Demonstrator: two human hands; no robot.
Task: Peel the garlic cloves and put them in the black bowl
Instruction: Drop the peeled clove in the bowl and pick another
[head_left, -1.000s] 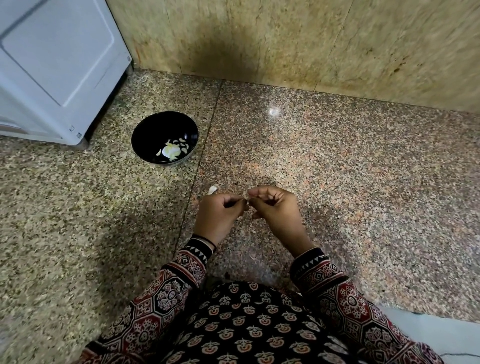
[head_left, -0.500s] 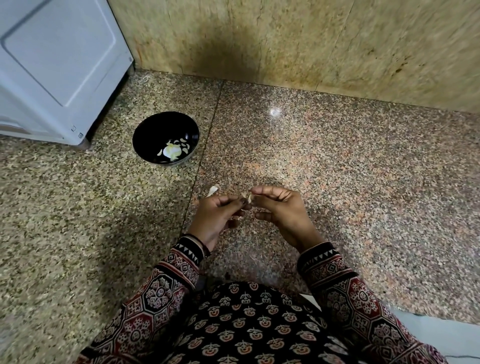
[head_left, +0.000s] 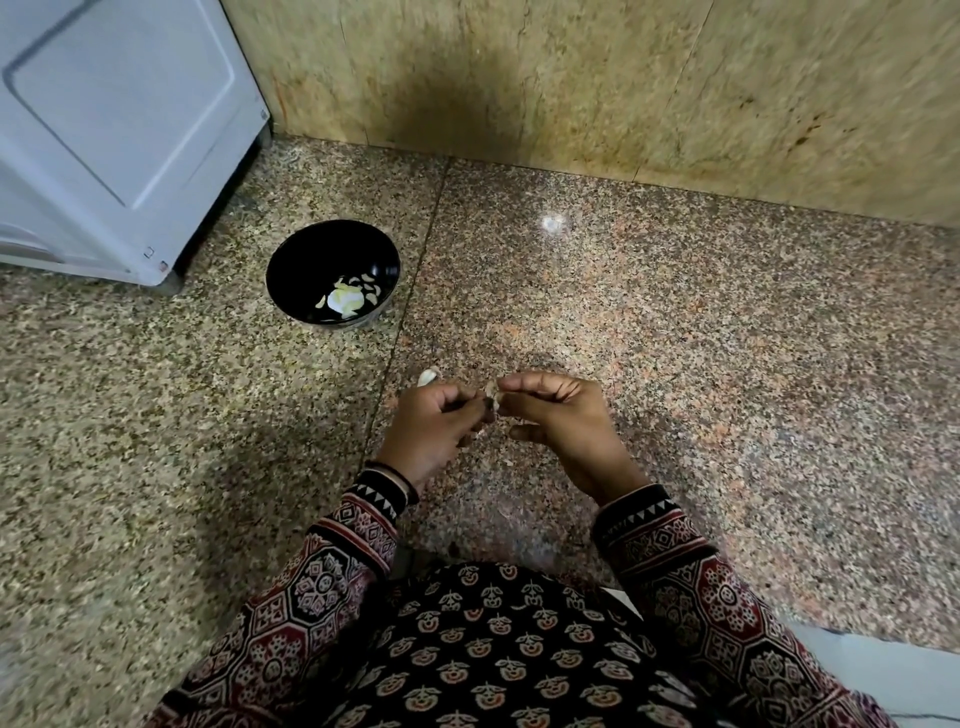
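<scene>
Left grip (head_left: 435, 427), right grip (head_left: 558, 415) pinching garlic clove (head_left: 493, 400), black bowl (head_left: 317, 257) beyond

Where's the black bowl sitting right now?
In the head view, the black bowl sits on the speckled floor, left of centre, just right of the white appliance and ahead-left of the left hand.

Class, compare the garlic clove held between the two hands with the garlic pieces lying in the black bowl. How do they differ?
The garlic clove is pinched off the floor by the left hand and right hand; the garlic pieces lie loose in the black bowl. The clove is one item, mostly hidden by the hands; the pieces are several, in plain view. Both look pale.
</scene>
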